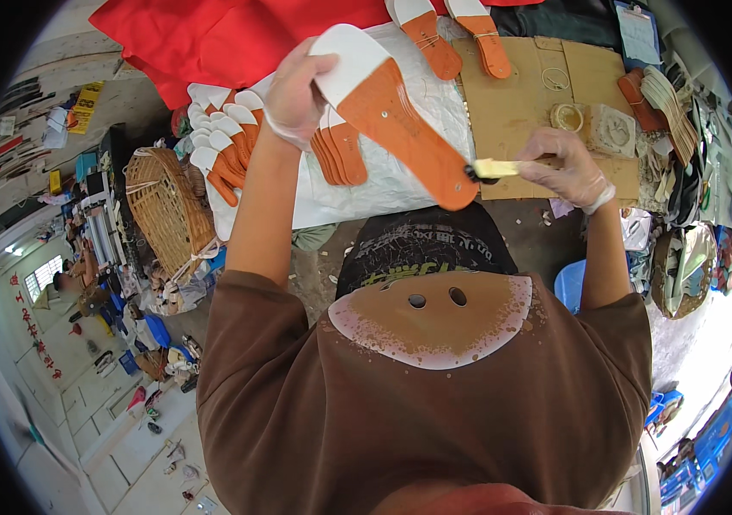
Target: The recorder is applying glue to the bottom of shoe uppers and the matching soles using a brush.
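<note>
Over on the far left, a wicker basket [160, 206] is sitting beside a fanned row of orange-and-white insoles [224, 142] on the white sheet [383, 180]. Moving in, the left hand [295, 90], gloved in thin clear plastic, is closing around the white end of an insole [391, 112], holding it up tilted, its orange end pointing down toward the right. More insoles [340, 150] are lying stacked just beneath it. Right at that orange tip, the brush [495, 168] is touching with its dark bristles. The right hand [567, 167], also gloved, is pinching the brush handle firmly, above the brown cardboard [512, 94].
</note>
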A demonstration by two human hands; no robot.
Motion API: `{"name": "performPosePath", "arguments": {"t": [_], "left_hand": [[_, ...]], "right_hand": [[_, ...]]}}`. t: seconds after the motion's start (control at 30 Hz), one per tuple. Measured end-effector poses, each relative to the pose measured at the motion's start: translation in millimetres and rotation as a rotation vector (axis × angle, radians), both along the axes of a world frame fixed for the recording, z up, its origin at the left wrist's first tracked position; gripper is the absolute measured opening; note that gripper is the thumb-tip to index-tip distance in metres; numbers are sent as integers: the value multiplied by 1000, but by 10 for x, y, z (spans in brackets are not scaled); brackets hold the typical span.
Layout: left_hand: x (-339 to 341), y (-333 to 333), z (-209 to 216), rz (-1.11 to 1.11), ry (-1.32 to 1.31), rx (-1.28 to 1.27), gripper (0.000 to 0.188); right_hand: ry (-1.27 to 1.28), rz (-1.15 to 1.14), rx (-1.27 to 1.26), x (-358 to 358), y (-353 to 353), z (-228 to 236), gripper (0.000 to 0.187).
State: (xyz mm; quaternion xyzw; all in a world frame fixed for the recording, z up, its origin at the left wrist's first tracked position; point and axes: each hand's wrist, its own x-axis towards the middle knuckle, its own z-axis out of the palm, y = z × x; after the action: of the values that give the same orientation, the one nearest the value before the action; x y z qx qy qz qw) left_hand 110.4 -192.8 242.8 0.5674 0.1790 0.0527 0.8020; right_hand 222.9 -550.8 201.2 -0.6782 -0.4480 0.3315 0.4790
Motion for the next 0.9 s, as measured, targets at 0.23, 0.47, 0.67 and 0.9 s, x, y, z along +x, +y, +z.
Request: {"name": "performPosePath", "arguments": {"t": [0.23,0.47,0.67,0.9], "left_hand": [[-197,-333,132,172,-113,-28,54],[-407,-1339,0,304,-199,192,54],[-343,-1469,-242,506,-328,250,50],[-244,-1069,-197,223,-491,596,57]], "right_hand": [[113,-631,-22,106,-200,-368,14],[-174,-1033,158,-416,293,-607,14],[-125,-695,212,-858,456,-444,10],[804,-615,176,-470,128,-388,26]]}}
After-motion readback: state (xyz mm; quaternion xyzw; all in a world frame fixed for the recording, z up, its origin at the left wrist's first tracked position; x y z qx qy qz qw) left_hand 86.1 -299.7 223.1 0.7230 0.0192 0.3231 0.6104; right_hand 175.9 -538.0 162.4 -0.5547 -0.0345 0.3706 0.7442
